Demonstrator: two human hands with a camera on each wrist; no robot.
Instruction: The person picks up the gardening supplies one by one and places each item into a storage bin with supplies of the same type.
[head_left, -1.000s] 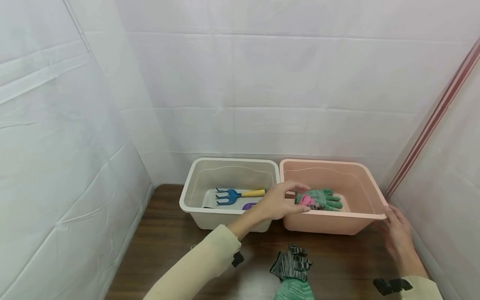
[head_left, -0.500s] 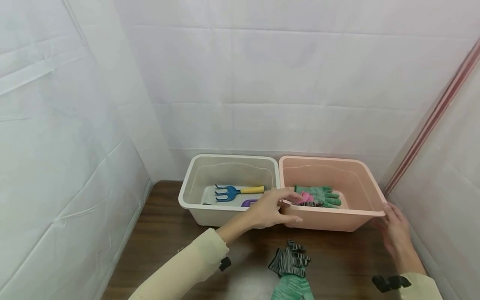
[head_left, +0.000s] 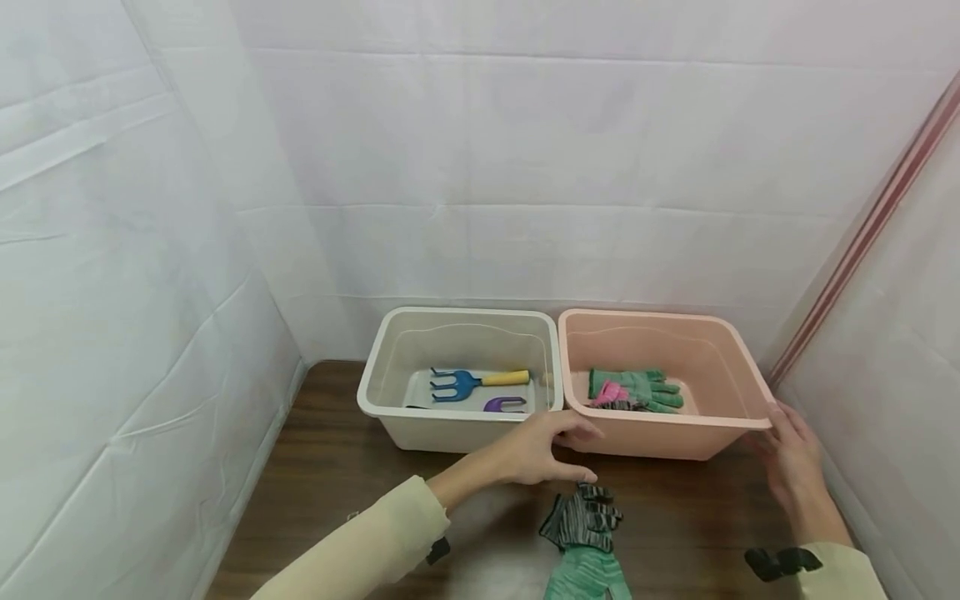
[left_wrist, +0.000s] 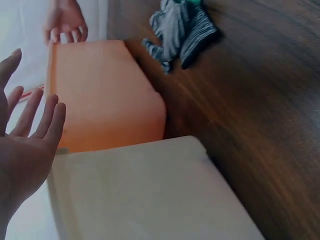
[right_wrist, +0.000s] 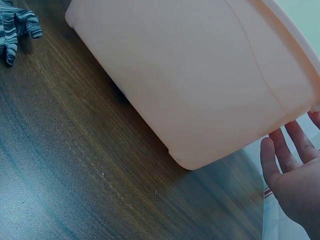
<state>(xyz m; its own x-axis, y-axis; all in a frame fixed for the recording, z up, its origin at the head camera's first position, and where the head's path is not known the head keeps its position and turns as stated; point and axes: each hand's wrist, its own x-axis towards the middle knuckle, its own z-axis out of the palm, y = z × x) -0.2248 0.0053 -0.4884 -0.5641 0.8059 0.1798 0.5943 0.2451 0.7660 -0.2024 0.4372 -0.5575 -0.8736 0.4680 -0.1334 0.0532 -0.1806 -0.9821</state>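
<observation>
In the head view my left hand [head_left: 543,447] is in front of the two bins, thumb and fingers apart, holding nothing. Its thumb is close to the black-and-grey striped fingers of a knit glove [head_left: 587,521]; whether they touch I cannot tell. A green glove [head_left: 581,575] lies against the striped one. My right hand [head_left: 795,458] grips the right front corner of the pink bin [head_left: 645,435] by its rim; the right wrist view has its fingers [right_wrist: 300,142] under that rim. Inside that bin are a green glove [head_left: 637,387], something pink [head_left: 611,392] and something striped.
Left of the pink bin, close against it, stands a whitish bin [head_left: 450,427]. It holds a blue hand rake [head_left: 457,385] with a yellow handle and a purple curved piece [head_left: 504,404]. White sheeting [head_left: 487,150] surrounds the brown wood table [head_left: 330,467].
My left hand has come back from over the pink bin's front rim toward the gloves on the table. My right hand stays on the bin's corner.
</observation>
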